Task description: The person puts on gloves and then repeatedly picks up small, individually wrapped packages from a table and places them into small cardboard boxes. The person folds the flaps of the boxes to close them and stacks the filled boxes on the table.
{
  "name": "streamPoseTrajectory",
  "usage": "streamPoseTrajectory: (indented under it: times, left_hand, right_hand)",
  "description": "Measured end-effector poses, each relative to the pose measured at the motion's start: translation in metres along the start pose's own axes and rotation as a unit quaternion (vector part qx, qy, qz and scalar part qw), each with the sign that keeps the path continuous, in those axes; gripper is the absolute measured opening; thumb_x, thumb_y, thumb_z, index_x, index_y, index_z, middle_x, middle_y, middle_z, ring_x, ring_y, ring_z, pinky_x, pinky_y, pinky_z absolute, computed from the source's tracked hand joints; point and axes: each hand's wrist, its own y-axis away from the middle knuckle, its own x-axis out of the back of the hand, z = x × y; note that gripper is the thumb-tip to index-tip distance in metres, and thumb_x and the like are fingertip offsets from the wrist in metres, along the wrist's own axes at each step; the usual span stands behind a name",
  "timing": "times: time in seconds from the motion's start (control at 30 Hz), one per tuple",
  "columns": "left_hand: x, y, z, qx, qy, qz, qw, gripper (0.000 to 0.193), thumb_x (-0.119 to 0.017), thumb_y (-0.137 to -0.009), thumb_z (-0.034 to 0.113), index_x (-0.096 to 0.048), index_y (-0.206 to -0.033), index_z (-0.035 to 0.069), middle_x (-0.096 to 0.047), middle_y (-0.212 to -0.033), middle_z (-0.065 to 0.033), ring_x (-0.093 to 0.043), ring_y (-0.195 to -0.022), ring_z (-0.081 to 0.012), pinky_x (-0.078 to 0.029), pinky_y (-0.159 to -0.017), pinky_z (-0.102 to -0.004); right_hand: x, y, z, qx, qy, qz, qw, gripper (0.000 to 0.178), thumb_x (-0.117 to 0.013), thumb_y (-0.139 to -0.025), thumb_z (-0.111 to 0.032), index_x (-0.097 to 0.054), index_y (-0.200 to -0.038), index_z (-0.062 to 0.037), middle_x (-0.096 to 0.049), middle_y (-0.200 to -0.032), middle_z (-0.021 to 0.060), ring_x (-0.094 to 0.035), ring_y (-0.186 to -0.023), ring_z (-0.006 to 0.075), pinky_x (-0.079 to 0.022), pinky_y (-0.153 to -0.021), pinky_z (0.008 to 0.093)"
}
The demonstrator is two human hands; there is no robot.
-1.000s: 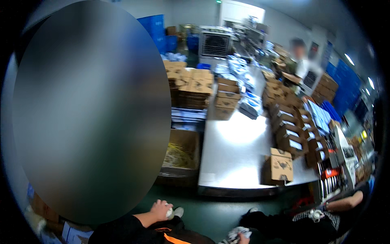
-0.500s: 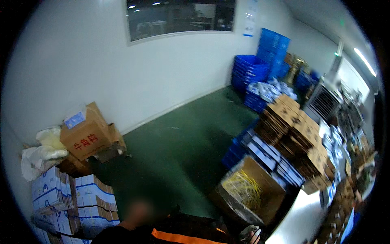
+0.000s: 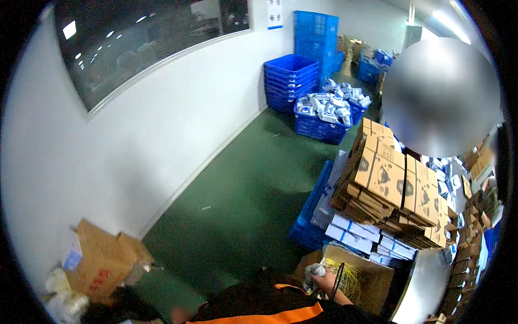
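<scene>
At the lower edge, my right hand (image 3: 326,281) is closed around a crumpled grey-white thing (image 3: 313,271) whose kind does not show clearly. Just behind this hand stands an open cardboard box (image 3: 381,274) with a tangle of thin yellow strapping (image 3: 349,281) inside. A thin dark strip (image 3: 338,276) crosses in front of the box near my wrist. My left hand (image 3: 181,314) is a blurred patch at the bottom edge, with its fingers hidden. Between the two hands, my dark clothing with an orange stripe fills the bottom.
Bundled flat brown cartons (image 3: 380,175) and white-blue cartons (image 3: 353,232) stand beyond the strapping box, near a metal surface (image 3: 423,283). Farther off are blue crates, one (image 3: 324,128) full of white packets. A brown carton (image 3: 97,264) sits by the wall at left. Green floor (image 3: 232,200) lies between.
The view has swung to the right. My right hand with the grey-white thing shows more fully, at the strapping box. The white-blue carton stacks at lower left have left the view.
</scene>
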Motion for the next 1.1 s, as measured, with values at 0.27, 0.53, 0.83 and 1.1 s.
streamPoseTrajectory:
  times: [0.27, 0.53, 0.83, 1.1]
  left_hand:
    - [0.132, -0.244, 0.192, -0.081, -0.022, 0.005, 0.996, 0.043, -0.069, -0.084, 0.034, -0.061, -0.115, 0.005, -0.064, -0.101, -0.0143, -0.062, -0.094, -0.0317, -0.051, -0.082, -0.0465]
    - [0.180, -0.502, 0.540, -0.346, -0.059, -0.054, 0.935, 0.052, -0.076, -0.075, 0.038, -0.059, -0.112, 0.006, -0.063, -0.102, -0.0159, -0.060, -0.097, -0.0360, -0.049, -0.084, -0.0489]
    - [0.277, -0.725, 0.734, -0.443, -0.156, -0.006, 0.883, 0.062, -0.084, -0.066, 0.042, -0.056, -0.110, 0.008, -0.062, -0.103, -0.0177, -0.059, -0.101, -0.0408, -0.047, -0.087, -0.0517]
    - [0.361, -0.657, 1.054, -0.598, -0.251, -0.002, 0.761, 0.084, -0.090, -0.057, 0.025, -0.055, -0.132, 0.012, -0.053, -0.126, -0.0171, -0.047, -0.120, -0.0406, -0.044, -0.101, -0.0486]
  right_hand:
    - [0.034, -0.213, -0.221, 0.129, 0.049, -0.136, 0.981, 0.066, -0.079, -0.075, -0.049, -0.061, -0.127, -0.0124, -0.071, -0.112, 0.0163, -0.069, -0.102, 0.0351, -0.055, -0.087, 0.0452]
    - [0.067, -0.316, -0.180, -0.183, -0.160, -0.093, 0.965, 0.071, -0.076, -0.077, -0.056, -0.061, -0.130, -0.0121, -0.070, -0.117, 0.0135, -0.067, -0.105, 0.0300, -0.053, -0.089, 0.0431]
    - [-0.005, -0.269, -0.140, -0.449, -0.253, 0.156, 0.842, 0.075, -0.077, -0.072, -0.059, -0.064, -0.124, -0.0073, -0.072, -0.114, 0.0156, -0.069, -0.105, 0.0341, -0.055, -0.086, 0.0440]
    - [-0.005, -0.365, -0.165, -0.521, -0.372, 0.189, 0.745, 0.064, -0.079, -0.070, -0.052, -0.069, -0.113, -0.0050, -0.074, -0.107, 0.0148, -0.070, -0.102, 0.0332, -0.055, -0.085, 0.0422]
